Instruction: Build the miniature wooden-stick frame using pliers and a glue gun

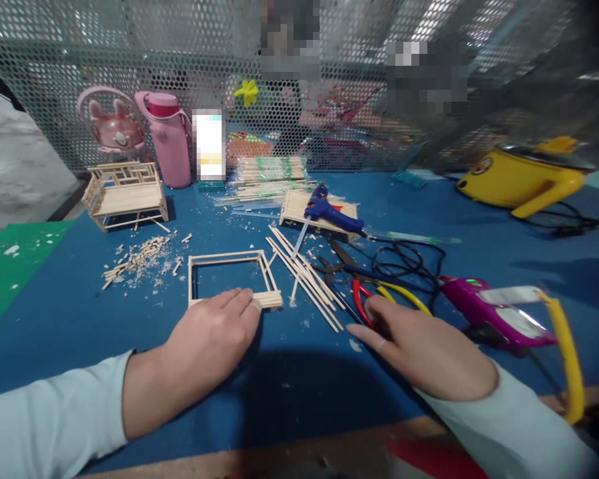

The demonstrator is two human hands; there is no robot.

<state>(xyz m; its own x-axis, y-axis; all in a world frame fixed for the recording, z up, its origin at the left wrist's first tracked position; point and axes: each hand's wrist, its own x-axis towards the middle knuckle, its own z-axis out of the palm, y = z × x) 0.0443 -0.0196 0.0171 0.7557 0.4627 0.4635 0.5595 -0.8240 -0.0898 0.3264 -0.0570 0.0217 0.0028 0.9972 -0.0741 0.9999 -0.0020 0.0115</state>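
My left hand (212, 332) lies over the near edge of the stick frame (269, 300); my right hand (434, 346) is at a red-handled tool (361, 303).
On the blue table (289, 386), the left fingers sit together over the frame's bar, thumb hidden, so I cannot tell whether they grip; the right fingers curl at the red handle, and I cannot tell whether they close on it. Beyond, I see loose sticks (307, 278), cut bits (147, 256) left of the frame, a blue glue gun (332, 214), a miniature bench (127, 199), then a pink bottle (171, 150).
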